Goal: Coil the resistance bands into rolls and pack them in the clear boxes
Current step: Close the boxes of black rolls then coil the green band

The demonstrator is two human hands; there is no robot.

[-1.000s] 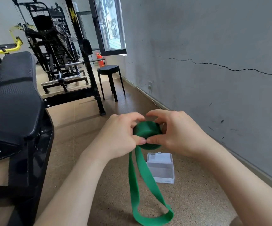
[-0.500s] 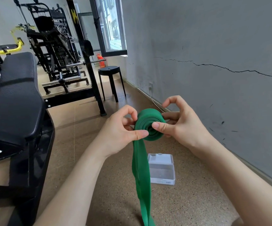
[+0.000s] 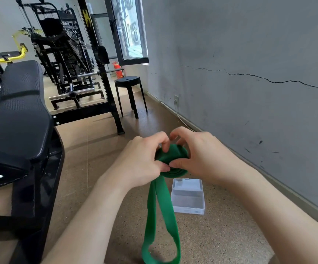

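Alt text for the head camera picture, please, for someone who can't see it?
A person's left hand and right hand grip a partly coiled green resistance band, its loose loop hanging down. A clear box sits on the floor below, by a cracked grey wall; a black gym bench stands at left.

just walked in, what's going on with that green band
A person is rolling a green resistance band into a coil, the left hand and right hand both pinching the roll. A long loop hangs uncoiled below. A clear plastic box sits closed on the floor, not yet packed.
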